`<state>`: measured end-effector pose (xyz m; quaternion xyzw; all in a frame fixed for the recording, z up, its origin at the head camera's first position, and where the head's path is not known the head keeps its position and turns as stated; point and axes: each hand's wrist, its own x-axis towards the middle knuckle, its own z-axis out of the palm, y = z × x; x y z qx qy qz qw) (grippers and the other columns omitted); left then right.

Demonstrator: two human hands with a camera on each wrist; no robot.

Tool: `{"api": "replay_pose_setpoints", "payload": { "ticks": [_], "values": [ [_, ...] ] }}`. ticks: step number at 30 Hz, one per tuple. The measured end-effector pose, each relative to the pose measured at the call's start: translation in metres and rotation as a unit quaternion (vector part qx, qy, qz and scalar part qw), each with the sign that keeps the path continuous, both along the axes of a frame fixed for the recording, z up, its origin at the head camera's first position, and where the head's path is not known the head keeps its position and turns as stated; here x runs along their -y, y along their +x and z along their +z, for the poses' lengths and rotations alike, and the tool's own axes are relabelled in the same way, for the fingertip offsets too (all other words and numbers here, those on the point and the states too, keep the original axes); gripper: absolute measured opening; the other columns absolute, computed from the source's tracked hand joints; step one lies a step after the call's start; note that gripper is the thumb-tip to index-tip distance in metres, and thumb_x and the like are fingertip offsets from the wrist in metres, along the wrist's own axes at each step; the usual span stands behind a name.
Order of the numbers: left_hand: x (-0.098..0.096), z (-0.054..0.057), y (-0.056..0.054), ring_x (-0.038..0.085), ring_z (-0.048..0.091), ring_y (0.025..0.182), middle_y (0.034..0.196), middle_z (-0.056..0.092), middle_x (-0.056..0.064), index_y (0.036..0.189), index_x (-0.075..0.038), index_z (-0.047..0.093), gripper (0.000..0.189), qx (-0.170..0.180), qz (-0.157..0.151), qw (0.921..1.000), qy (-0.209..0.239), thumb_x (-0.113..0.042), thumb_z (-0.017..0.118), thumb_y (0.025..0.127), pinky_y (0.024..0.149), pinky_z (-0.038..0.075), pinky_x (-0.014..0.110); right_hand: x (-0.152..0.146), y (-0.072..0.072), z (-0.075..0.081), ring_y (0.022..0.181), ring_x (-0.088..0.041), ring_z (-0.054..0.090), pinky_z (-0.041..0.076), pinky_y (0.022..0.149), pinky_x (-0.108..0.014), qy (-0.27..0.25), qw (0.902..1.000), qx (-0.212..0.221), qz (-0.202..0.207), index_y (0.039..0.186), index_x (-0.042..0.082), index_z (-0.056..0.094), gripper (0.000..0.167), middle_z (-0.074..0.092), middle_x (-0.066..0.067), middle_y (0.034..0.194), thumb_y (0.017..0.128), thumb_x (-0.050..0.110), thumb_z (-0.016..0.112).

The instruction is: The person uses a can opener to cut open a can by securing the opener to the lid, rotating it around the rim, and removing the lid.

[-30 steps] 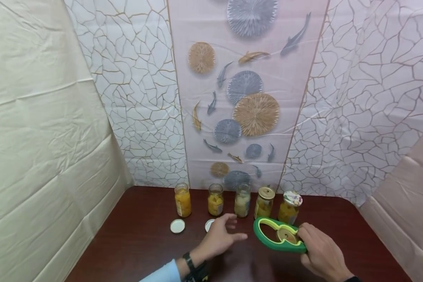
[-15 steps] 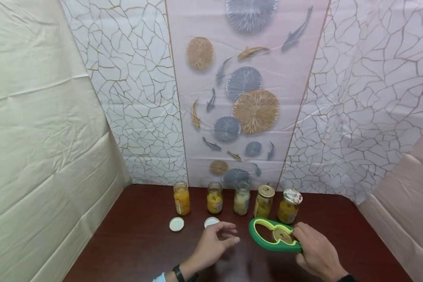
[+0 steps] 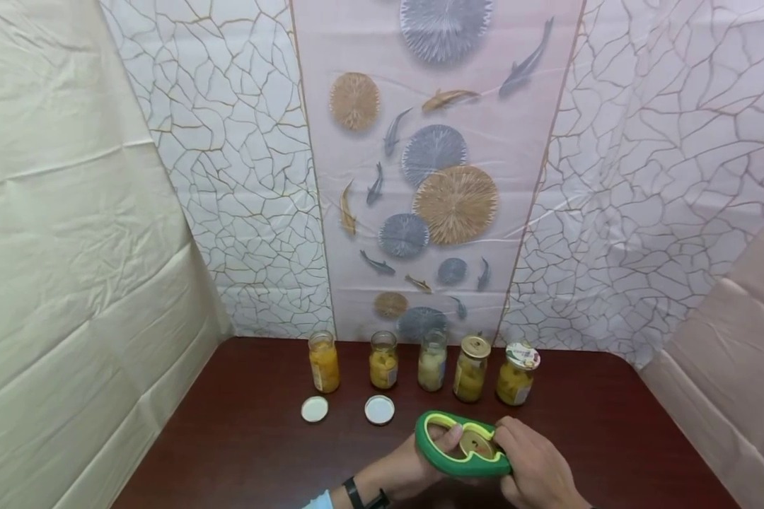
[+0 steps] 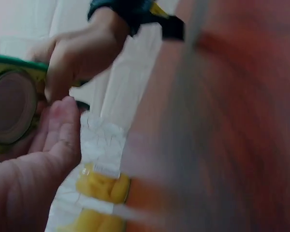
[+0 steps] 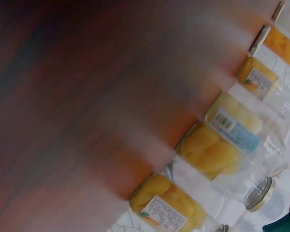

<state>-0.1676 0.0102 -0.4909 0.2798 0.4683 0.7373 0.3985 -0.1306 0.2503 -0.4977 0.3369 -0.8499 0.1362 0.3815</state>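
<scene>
Dark table (image 3: 229,438), left hand (image 3: 411,468) now beneath green opener (image 3: 461,466)

item one: a green jar opener (image 3: 453,466), lined in yellow-green, with a scalloped inner edge. on my head view i find it right of centre, low down, held up and gripped at its right end. it lies nearly flat, its left end slightly higher in view than its right. i see no damage to the visible body.

item two: a round gold-coloured lid (image 3: 476,444), carrying a small dark mark on its face. i record it seated in the opener's right-hand notch. on my left wrist view, its disc appears dull and softly blurred.
</scene>
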Motion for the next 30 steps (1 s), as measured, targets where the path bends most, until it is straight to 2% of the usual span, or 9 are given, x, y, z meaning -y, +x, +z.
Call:
{"api": "replay_pose_setpoints", "payload": {
  "ticks": [2,4,8,11,16,21,26,30],
  "values": [
    [-0.003,0.000,0.002,0.006,0.072,0.120,0.132,0.074,-0.007,0.159,0.003,0.046,0.073,0.028,-0.016,0.9990,0.032,-0.054,0.044,0.113,0.102,0.061,0.029,0.005,0.001,0.000,0.079,0.002,0.031,0.024,0.067,-0.011,-0.007,0.9998,0.004,-0.016,0.087,0.020,0.053,0.040,0.049,0.012,0.089,0.054,-0.002,0.052],
    [-0.004,0.000,0.004,0.008,0.070,0.124,0.137,0.071,-0.005,0.160,-0.001,0.045,0.073,0.058,-0.019,0.9971,0.046,-0.056,0.046,0.112,0.103,0.060,0.031,0.007,0.003,0.000,0.078,0.002,0.032,0.025,0.067,-0.011,-0.012,0.9997,0.004,-0.023,0.087,0.020,0.053,0.038,0.050,0.011,0.089,0.055,-0.001,0.052],
    [-0.005,0.001,0.008,0.008,0.069,0.123,0.138,0.070,-0.005,0.160,-0.007,0.047,0.073,0.113,-0.010,0.9929,0.035,-0.060,0.050,0.109,0.101,0.059,0.029,0.009,0.003,0.000,0.079,-0.001,0.040,0.033,0.065,-0.016,-0.004,0.9996,-0.008,-0.027,0.088,0.018,0.056,0.039,0.056,0.008,0.093,0.053,0.000,0.056],
    [-0.007,0.000,0.010,0.007,0.069,0.121,0.137,0.069,-0.005,0.161,-0.006,0.044,0.075,0.128,-0.002,0.9914,0.029,-0.061,0.046,0.110,0.100,0.058,0.026,0.009,0.003,-0.001,0.082,-0.004,0.046,0.040,0.067,-0.022,0.003,0.9994,-0.011,-0.034,0.091,0.016,0.059,0.043,0.060,0.006,0.098,0.050,0.001,0.060],
    [-0.009,-0.003,0.008,0.007,0.069,0.121,0.135,0.069,-0.005,0.161,-0.005,0.044,0.075,0.126,0.006,0.9914,0.035,-0.060,0.046,0.110,0.098,0.058,0.025,0.011,0.003,-0.001,0.084,-0.003,0.047,0.040,0.069,-0.022,0.011,0.9984,-0.001,-0.056,0.092,0.017,0.059,0.045,0.061,0.006,0.099,0.051,-0.001,0.061],
    [-0.009,-0.003,0.006,0.009,0.068,0.124,0.139,0.068,-0.003,0.159,-0.008,0.047,0.072,0.119,0.007,0.9923,0.034,-0.059,0.049,0.110,0.100,0.058,0.028,0.010,0.002,0.000,0.084,-0.005,0.048,0.042,0.070,-0.024,0.006,0.9984,-0.011,-0.055,0.091,0.016,0.058,0.044,0.062,0.004,0.099,0.050,-0.001,0.059],
    [-0.002,-0.005,0.001,0.009,0.068,0.126,0.143,0.068,-0.004,0.160,-0.009,0.048,0.072,0.076,0.006,0.9970,0.014,-0.060,0.048,0.110,0.107,0.058,0.035,0.008,0.001,0.001,0.083,-0.004,0.046,0.039,0.070,-0.021,-0.001,0.9985,-0.004,-0.055,0.089,0.018,0.056,0.044,0.060,0.005,0.098,0.050,-0.002,0.057],
    [0.007,-0.009,-0.006,0.007,0.072,0.117,0.133,0.073,-0.007,0.155,-0.009,0.054,0.062,0.037,0.027,0.9988,-0.018,-0.054,0.048,0.112,0.104,0.060,0.038,0.001,0.001,0.000,0.083,-0.005,0.050,0.041,0.069,-0.021,-0.005,0.9977,0.004,-0.068,0.089,0.017,0.056,0.046,0.063,0.003,0.098,0.047,-0.002,0.058]
  ]
}}
